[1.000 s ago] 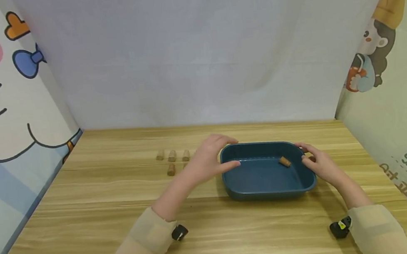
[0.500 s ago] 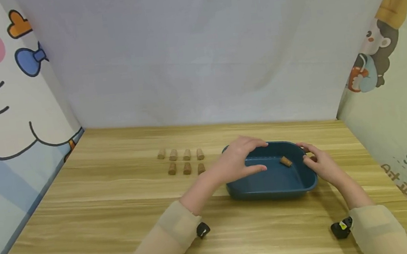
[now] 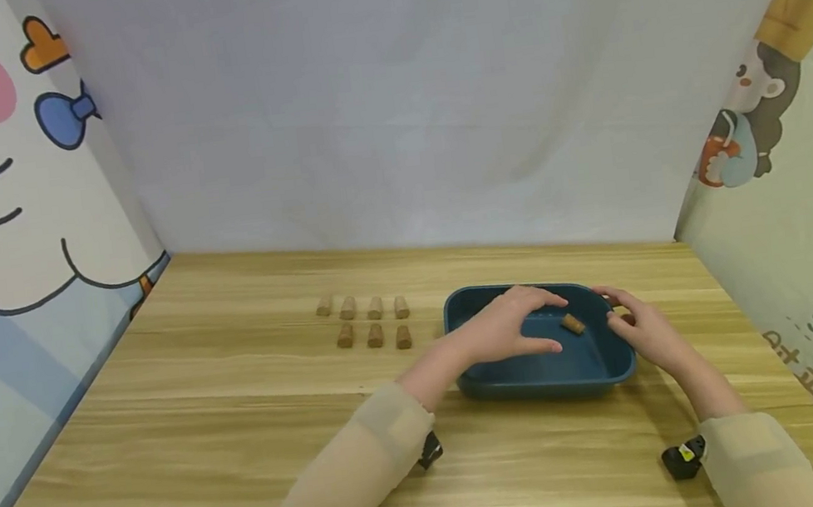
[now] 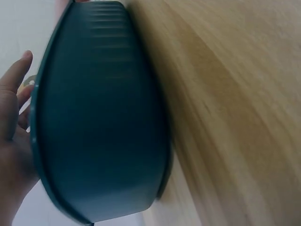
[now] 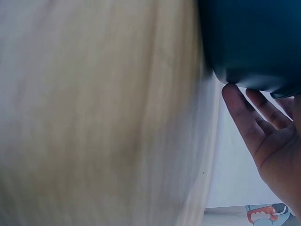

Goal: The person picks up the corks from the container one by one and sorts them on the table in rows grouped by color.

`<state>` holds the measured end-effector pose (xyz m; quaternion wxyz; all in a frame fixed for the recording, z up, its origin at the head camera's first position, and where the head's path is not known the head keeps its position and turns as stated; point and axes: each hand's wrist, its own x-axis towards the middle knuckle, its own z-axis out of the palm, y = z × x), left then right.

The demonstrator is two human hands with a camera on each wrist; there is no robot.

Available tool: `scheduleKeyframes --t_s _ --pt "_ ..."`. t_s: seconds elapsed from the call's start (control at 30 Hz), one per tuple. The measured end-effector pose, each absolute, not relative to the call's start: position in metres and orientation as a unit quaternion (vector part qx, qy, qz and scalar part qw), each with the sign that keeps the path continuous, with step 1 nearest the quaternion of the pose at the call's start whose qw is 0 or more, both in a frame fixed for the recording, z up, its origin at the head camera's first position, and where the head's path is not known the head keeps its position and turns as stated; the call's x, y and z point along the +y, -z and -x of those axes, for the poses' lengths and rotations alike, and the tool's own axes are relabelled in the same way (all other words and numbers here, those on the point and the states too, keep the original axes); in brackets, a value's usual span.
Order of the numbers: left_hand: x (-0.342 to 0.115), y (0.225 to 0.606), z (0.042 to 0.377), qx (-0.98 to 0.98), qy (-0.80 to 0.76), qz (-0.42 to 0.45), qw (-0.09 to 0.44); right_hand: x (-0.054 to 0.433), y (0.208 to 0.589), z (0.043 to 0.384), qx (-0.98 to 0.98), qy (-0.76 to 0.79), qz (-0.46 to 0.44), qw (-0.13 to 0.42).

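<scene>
A dark blue rectangular basin [image 3: 543, 391] with rounded corners stands right of centre on the table, one cork stopper [image 3: 573, 324] lying inside it towards the right end. Over its opening my left hand [image 3: 509, 327] reaches in from the left, thumb and fingers spread apart with nothing between them. The stopper is just beyond those fingertips in the head view. My right hand [image 3: 641, 331] holds the basin's right end, its thumb at the rim. The right wrist view shows its fingers [image 5: 242, 110] against the outer wall.
Several tapered cork stoppers [image 3: 375, 336] stand in two rows on the wooden table [image 3: 206, 410], left of the basin. A pale cloth [image 3: 391, 121] hangs behind the table, with printed cartoon panels at both sides.
My left hand has moved right, from the basin's left rim to over its middle, and its forearm now leaves the table corks in full view. The right hand has stayed at the rim.
</scene>
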<state>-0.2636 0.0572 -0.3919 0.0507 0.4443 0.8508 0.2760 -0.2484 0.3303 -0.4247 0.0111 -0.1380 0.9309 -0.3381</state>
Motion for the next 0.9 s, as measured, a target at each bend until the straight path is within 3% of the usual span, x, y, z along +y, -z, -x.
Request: scheduleKeyframes --t_s 0.37,0.9 --pt "0.079 0.417 0.279 0.848 -0.275 -0.442 0.098 0.328 0.428 0.248 0.929 0.344 0.137 0.014" --pt "0.095 0.426 0.291 0.857 -0.178 -0.468 0.122 0.329 0.425 0.247 0.921 0.361 0.144 0.008"
